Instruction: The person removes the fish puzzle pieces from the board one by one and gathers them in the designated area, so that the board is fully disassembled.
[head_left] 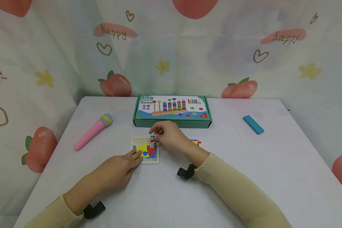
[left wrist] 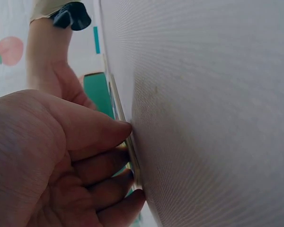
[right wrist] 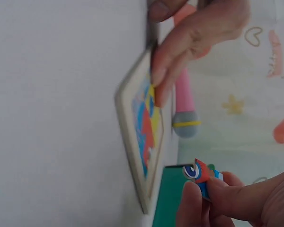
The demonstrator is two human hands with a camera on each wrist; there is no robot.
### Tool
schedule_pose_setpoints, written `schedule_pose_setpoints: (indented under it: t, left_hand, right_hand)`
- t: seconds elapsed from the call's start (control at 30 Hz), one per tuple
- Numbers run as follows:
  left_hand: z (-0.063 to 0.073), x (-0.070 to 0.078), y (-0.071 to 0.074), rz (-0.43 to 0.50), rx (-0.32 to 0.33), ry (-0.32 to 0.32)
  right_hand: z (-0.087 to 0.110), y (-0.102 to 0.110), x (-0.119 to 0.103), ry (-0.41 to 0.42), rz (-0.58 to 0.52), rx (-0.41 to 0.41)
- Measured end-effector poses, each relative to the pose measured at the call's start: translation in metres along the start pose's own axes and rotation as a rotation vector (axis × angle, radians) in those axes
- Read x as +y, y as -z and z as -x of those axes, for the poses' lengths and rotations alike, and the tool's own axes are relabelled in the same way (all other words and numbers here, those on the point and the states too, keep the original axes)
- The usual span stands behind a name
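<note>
A square puzzle board (head_left: 136, 141) with a pale frame lies on the table, partly filled with yellow, red and blue pieces. My left hand (head_left: 119, 169) rests its fingertips on the board's left part, and its thumb lies at the near edge in the left wrist view. Over the far right corner, my right hand (head_left: 171, 134) pinches a small puzzle piece (right wrist: 202, 175) between thumb and fingers. That piece is red and blue with a printed eye, held up off the board. More colourful pieces (head_left: 195, 141) lie right of the board, partly hidden by my right wrist.
Behind the board stands a green ring game box (head_left: 172, 123). A pink toy microphone (head_left: 92, 133) lies to the left, and a blue block (head_left: 253, 124) far to the right. Black wrist mounts (head_left: 186, 172) stick out by both sleeves. A printed curtain hangs behind the table.
</note>
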State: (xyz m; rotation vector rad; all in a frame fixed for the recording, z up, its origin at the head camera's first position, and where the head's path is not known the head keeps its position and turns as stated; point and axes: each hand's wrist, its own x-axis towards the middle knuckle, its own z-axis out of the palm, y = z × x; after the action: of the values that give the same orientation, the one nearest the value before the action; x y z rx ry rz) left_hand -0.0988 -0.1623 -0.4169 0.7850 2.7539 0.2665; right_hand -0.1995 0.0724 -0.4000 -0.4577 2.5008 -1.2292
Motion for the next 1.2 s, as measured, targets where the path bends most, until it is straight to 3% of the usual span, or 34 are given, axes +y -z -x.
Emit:
schedule_pose_setpoints:
  t: [0.2, 0.7, 0.97, 1.2]
  left_hand:
    - [0.000, 0.001, 0.001, -0.004, -0.007, 0.010]
    - [-0.001, 0.001, 0.002, -0.013, -0.008, 0.009]
    - [-0.001, 0.002, 0.001, -0.004, -0.020, 0.018]
    - [0.000, 0.002, 0.002, 0.010, -0.023, 0.021]
  right_hand:
    - [0.013, 0.030, 0.011, -0.052, -0.010, 0.021]
    - [0.061, 0.111, 0.086, -0.203, 0.039, 0.059]
    - [0.082, 0.138, 0.116, -0.302, 0.032, 0.039]
    - [0.087, 0.146, 0.130, -0.330, 0.072, 0.046]
